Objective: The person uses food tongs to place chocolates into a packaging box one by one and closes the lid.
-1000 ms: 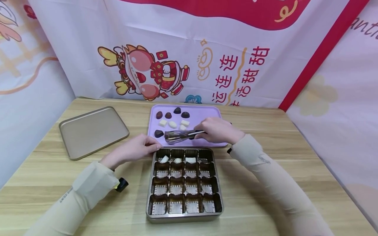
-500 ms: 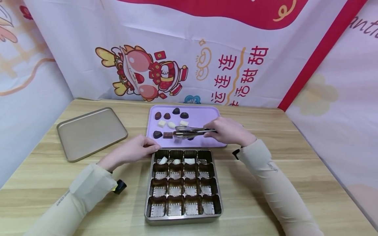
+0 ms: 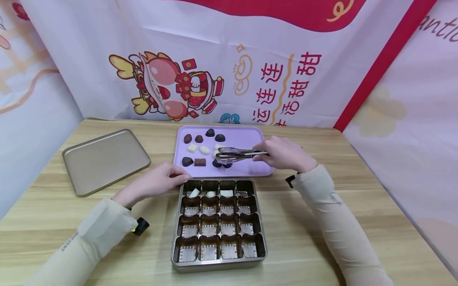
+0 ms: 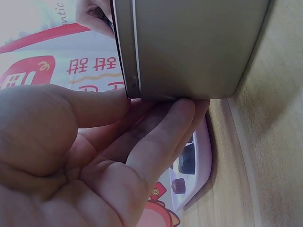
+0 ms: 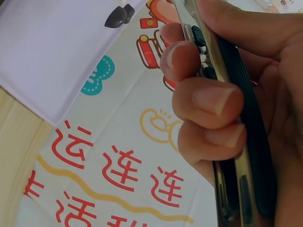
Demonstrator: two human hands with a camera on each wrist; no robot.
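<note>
My right hand (image 3: 286, 153) grips metal tongs (image 3: 247, 153) with dark green handle grips, fingers curled round them in the right wrist view. The tongs' tips reach left over the lilac tray (image 3: 255, 169), overlapping white chocolates and close above two round dark ones. A brown rectangular chocolate (image 3: 200, 162) and a dark chocolate (image 3: 187, 161) lie to their left. Near me stands a metal box (image 3: 219, 267) with a brown compartment insert; three white chocolates sit in its far row. My left hand (image 3: 159, 183) holds the box's far-left corner, thumb at the rim, fingertips against the outer wall.
A champagne-coloured shallow metal tray (image 3: 107, 162) rests on the wooden table (image 3: 304, 238) at the left. Several dark chocolates (image 3: 220, 137) lie along the lilac tray's far side. A printed cloth (image 3: 200, 31) hangs behind the table.
The tongs have drawn rightward from the brown rectangular chocolate, uncovering it, and now hover by the white and round dark chocolates. My left hand stays at the box corner. The view has shifted slightly.
</note>
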